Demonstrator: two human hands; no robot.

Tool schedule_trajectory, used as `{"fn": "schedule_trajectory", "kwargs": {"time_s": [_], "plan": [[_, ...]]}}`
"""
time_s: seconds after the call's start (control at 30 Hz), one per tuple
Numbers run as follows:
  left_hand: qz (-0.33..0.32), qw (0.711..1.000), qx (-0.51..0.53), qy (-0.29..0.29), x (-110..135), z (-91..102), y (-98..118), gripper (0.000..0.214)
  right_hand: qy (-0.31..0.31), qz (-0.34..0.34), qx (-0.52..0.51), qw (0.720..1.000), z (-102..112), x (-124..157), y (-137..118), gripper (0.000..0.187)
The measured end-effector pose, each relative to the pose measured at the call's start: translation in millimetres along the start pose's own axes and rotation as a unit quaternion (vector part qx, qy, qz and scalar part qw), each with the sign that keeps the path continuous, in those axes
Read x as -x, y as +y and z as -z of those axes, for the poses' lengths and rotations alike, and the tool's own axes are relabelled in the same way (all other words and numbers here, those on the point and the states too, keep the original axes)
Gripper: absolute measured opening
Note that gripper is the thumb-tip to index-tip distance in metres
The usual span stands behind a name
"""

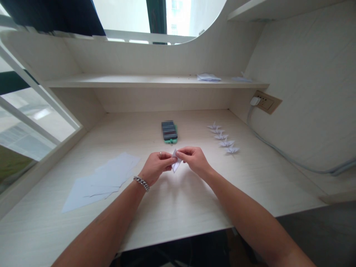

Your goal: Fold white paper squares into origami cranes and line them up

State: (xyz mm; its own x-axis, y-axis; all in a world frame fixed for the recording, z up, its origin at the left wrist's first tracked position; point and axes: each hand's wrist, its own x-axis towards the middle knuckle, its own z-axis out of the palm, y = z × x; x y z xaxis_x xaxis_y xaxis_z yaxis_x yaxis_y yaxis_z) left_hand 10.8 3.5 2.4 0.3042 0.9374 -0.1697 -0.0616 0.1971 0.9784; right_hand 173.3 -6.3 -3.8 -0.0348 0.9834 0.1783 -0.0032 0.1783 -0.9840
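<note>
Between my two hands is a small piece of folded white paper [175, 166], pointed at its top and bottom and held just above the desk. My left hand [159, 165] pinches its left side between thumb and fingers; a ring and a chain bracelet show on this hand and wrist. Pinching the right side, near the upper point, is my right hand [194, 158]. The fingertips cover part of the paper's edges. Several folded white paper cranes [223, 137] stand in a slanting row to the right, beyond my right hand.
Loose white paper sheets [111, 178] overlap on the desk [178, 215] at left. A phone-like dark object with a green edge [169, 132] lies beyond my hands. More folded paper [208, 77] rests on the shelf [139, 80]. A cable [267, 142] runs from a wall socket [268, 102] at right.
</note>
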Motion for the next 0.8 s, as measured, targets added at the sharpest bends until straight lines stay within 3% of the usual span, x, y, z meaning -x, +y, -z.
{"fn": "schedule_trajectory", "kwargs": {"time_s": [0.27, 0.47, 0.8], "plan": [[0.012, 0.999, -0.011, -0.028, 2.0, -0.7, 2.2, 0.025, 0.002, 0.007, 0.001, 1.000, 1.6, -0.3, 2.3, 0.024], [0.020, 0.999, -0.010, -0.043, 3.4, -0.5, 4.8, 0.024, -0.059, 0.007, 0.036, 0.998, 3.6, 1.9, -3.0, 0.026], [0.051, 0.996, -0.011, -0.069, 3.5, 0.9, 4.1, 0.024, -0.049, -0.059, -0.016, 0.997, 3.2, 1.2, -1.9, 0.028]]}}
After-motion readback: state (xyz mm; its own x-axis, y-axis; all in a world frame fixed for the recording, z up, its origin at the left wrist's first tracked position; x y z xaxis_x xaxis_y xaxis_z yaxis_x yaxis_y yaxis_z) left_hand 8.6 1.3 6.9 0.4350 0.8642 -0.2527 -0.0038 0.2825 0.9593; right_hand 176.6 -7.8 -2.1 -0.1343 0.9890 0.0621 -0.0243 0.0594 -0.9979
